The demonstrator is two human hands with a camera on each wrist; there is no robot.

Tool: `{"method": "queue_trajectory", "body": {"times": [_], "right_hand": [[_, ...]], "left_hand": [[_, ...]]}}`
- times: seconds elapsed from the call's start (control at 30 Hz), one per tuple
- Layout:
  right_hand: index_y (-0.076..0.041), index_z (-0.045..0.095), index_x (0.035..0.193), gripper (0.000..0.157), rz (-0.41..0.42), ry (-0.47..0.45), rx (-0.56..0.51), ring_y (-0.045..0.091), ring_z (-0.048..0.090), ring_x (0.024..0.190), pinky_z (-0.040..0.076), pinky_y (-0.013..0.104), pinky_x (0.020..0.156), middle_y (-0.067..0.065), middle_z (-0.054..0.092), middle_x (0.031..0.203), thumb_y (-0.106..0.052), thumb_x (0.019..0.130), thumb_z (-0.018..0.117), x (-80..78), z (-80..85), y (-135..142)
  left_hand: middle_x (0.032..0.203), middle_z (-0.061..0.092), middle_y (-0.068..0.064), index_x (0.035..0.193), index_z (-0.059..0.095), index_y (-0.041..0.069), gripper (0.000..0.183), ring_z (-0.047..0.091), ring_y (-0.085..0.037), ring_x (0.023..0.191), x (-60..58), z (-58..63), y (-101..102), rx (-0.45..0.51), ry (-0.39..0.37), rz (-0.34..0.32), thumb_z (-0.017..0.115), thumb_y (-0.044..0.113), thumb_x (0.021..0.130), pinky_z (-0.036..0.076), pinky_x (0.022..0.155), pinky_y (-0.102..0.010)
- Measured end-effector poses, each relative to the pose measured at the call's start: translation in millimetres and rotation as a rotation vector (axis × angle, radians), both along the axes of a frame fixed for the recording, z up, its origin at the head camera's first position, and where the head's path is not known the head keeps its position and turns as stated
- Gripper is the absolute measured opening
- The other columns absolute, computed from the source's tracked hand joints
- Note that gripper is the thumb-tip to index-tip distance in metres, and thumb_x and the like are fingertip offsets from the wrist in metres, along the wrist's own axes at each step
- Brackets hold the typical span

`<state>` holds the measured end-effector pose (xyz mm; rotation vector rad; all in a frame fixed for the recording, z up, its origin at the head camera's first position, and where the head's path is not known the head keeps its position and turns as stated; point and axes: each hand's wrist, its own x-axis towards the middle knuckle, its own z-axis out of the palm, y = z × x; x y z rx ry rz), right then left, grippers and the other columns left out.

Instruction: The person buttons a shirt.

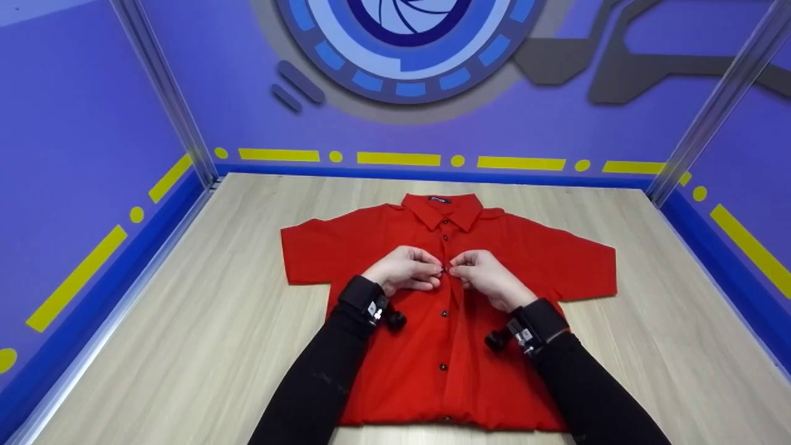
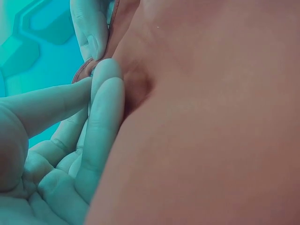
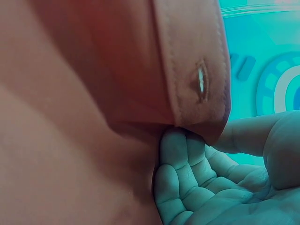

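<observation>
A red short-sleeved shirt point(image 1: 395, 352) lies front side up, its collar point(image 1: 442, 210) at the far end. At mid-chest my left hand point(image 1: 405, 270) pinches the shirt at the front opening, with a small dark button at the fingertips. Facing it, my right hand point(image 1: 491, 281) grips the edge of the loose front placket point(image 3: 190, 37) between thumb and fingers. A slit buttonhole point(image 3: 201, 82) shows just above that grip in the right wrist view. The fingertips of both hands nearly meet in the left wrist view, where fingers hide the button.
Lower on the front are more dark buttons, one point(image 1: 444, 313) below the hands and another point(image 1: 443, 367) near the hem. The pale wooden table point(image 1: 204, 309) bears the shirt. Blue-purple panels point(image 1: 432, 133) stand behind and at both sides, joined by metal posts point(image 1: 167, 80).
</observation>
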<state>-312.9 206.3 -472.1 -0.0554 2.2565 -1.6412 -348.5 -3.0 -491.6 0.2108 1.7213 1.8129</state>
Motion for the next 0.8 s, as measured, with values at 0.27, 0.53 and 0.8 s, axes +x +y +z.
{"method": "queue_trajectory", "body": {"times": [0.27,0.53,0.8], "right_hand": [[0.005,0.059,0.115,0.026,0.013,-0.021,-0.013,0.017,0.051,0.07,0.048,0.03,0.07,0.004,0.055,0.08,-0.013,0.095,0.059,-0.7,0.3,1.2],[0.003,0.061,0.111,0.023,-0.008,-0.022,-0.02,0.016,0.054,0.07,0.05,0.029,0.07,0.004,0.056,0.08,-0.012,0.095,0.06,0.3,0.9,-0.2],[0.0,0.063,0.109,0.02,-0.013,-0.005,0.004,0.016,0.053,0.07,0.048,0.028,0.07,0.004,0.056,0.08,-0.012,0.094,0.061,0.4,0.4,-1.9]], "left_hand": [[0.094,0.072,-0.015,0.107,0.069,0.0,0.02,0.072,-0.02,0.08,-0.5,-0.8,0.9,0.007,0.01,-0.003,0.07,0.008,0.088,0.058,0.077,-0.034],[0.094,0.071,-0.015,0.106,0.069,0.001,0.019,0.072,-0.02,0.08,-0.4,-1.2,0.7,0.015,0.009,-0.005,0.07,0.009,0.088,0.058,0.078,-0.034],[0.095,0.072,-0.014,0.107,0.068,0.001,0.02,0.072,-0.02,0.08,-0.4,-2.0,0.5,0.026,0.017,0.004,0.069,0.009,0.089,0.058,0.078,-0.034]]}}
